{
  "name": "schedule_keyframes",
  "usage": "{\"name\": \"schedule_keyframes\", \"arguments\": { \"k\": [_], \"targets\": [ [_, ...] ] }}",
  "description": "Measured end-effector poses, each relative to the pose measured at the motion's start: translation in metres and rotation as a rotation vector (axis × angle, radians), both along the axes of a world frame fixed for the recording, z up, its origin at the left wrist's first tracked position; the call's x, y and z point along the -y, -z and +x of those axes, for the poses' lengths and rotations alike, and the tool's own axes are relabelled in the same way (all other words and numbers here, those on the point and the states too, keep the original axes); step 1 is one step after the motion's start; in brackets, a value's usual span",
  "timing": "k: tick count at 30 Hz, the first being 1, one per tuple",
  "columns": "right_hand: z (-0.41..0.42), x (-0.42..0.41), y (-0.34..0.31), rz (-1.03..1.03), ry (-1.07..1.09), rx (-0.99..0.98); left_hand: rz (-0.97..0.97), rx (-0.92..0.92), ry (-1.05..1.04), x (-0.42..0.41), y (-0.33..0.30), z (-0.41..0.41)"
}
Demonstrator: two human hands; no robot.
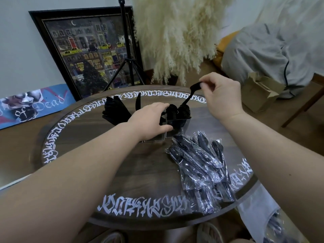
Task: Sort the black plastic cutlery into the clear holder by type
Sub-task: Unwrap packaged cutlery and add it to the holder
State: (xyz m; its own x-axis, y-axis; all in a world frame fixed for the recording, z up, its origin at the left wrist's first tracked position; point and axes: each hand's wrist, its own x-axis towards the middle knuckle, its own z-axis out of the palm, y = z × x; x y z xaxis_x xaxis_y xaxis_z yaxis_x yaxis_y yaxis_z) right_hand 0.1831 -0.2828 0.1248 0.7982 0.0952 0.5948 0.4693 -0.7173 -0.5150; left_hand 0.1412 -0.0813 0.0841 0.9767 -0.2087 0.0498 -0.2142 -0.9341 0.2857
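Holder [172, 124] gripped by left hand [150, 120] was part-filled; right hand [221, 97] fingers pinched a fork [190, 94] above it; wrapped packs [201, 165] remained nearer.

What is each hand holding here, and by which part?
The right hand pinches a black fork by its tine end, handle pointing down into the clear holder. The left hand grips the holder's near wall.
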Motion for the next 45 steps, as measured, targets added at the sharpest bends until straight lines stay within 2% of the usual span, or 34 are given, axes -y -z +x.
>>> {"name": "schedule_keyframes", "arguments": {
  "k": [15,18,21,25,29,33,35,39,42,45],
  "targets": [
    [0.011,-0.014,0.035,-0.409,-0.045,-0.412,-0.024,0.12,-0.025,0.002,0.006,-0.001],
    [0.009,-0.013,0.036,-0.404,-0.054,-0.42,-0.011,0.127,-0.004,0.003,0.006,-0.003],
    [-0.001,-0.004,0.036,-0.293,-0.047,-0.428,0.01,0.176,0.014,0.005,0.004,-0.008],
    [-0.02,0.023,0.046,-0.143,0.0,-0.382,0.009,0.314,0.035,0.011,0.002,-0.02],
    [-0.041,0.057,0.067,-0.089,0.09,-0.474,-0.005,0.491,0.09,0.022,0.016,-0.038],
    [-0.063,0.081,0.089,-0.121,0.189,-0.603,0.011,0.418,0.122,0.04,0.042,-0.056],
    [-0.075,0.085,0.095,-0.136,0.188,-0.648,0.048,0.274,0.132,0.051,0.052,-0.065],
    [-0.091,0.08,0.101,-0.164,0.053,-0.747,0.182,-0.025,0.139,0.069,0.068,-0.077],
    [-0.094,0.077,0.103,-0.225,0.048,-0.772,0.237,-0.093,0.131,0.077,0.074,-0.081],
    [-0.092,0.079,0.104,-0.193,0.048,-0.783,0.254,-0.121,0.123,0.079,0.075,-0.082]
  ]
}}
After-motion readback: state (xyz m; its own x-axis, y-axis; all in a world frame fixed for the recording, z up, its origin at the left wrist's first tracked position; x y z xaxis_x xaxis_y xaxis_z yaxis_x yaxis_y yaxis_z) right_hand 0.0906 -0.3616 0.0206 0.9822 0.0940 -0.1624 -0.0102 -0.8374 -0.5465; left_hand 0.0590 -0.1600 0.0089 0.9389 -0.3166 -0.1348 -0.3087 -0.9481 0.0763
